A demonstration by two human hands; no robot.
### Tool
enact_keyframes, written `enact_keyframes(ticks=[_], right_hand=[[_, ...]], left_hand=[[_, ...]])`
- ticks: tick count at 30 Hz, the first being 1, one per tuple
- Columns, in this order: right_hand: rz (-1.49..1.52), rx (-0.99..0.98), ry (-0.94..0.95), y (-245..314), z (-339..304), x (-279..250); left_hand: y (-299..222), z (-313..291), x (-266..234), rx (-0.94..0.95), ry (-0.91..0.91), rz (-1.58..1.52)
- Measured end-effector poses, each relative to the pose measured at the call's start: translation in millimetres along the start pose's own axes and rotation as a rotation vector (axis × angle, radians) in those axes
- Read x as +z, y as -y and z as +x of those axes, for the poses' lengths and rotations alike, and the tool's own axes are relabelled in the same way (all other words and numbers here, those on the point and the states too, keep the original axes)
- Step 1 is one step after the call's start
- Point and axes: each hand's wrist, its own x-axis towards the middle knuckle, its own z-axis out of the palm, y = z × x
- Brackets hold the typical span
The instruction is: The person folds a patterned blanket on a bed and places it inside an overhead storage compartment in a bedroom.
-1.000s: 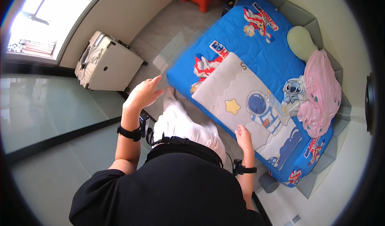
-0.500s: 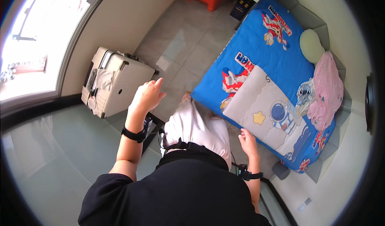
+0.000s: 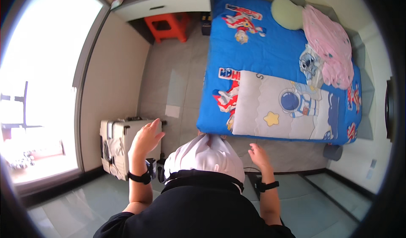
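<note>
My left hand (image 3: 145, 139) hangs in the air in front of the cream suitcase (image 3: 120, 149), with nothing in it. Its fingers are stretched out and the thumb stands apart. Off the near edge of the bed, my right hand (image 3: 259, 156) is also empty, its fingers loosely apart. Closest to it is a pale mat (image 3: 258, 107) with an astronaut and a yellow star, lying on the blue patterned bedspread (image 3: 270, 43). Neither hand touches anything. Toward the bed's far right lie a pink cloth (image 3: 327, 43), a pale green pillow (image 3: 287, 13) and a white printed cloth (image 3: 311, 64).
A red-orange stool (image 3: 169, 26) stands under a white desk (image 3: 177, 3) at the back. Bright glass doors (image 3: 38, 81) are on the left. A dark grey bin (image 3: 333, 152) sits beside the bed's near right corner. Grey floor tiles (image 3: 169, 77) run between wall and bed.
My view has turned, so the bed now stands squarely ahead and the desk has come into sight. Both hands stay empty, held in much the same pose.
</note>
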Motion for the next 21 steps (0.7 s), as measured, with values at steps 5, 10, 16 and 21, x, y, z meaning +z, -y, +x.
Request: enact_keyframes(ticks=[5, 10, 16, 21], right_hand=[[0.151, -0.048, -0.104, -22.4, 16.0, 33.1], [0.282, 0.029, -0.253, -38.1, 11.6, 50.9], [0.42, 0.175, -0.41, -49.9, 3.7, 64.2], [0.355, 0.317, -0.665, -36.4, 4.1, 86.0]], left_hand=[[-45.7, 25.7, -39.2, 0.079, 0.01, 0.185], [-88.3, 81.2, -51.7, 0.386, 0.059, 0.322], [-179.7, 145.9, -54.5, 0.775, 0.156, 0.347], [-191.8, 224.8, -20.3, 1.025, 0.317, 0.331]])
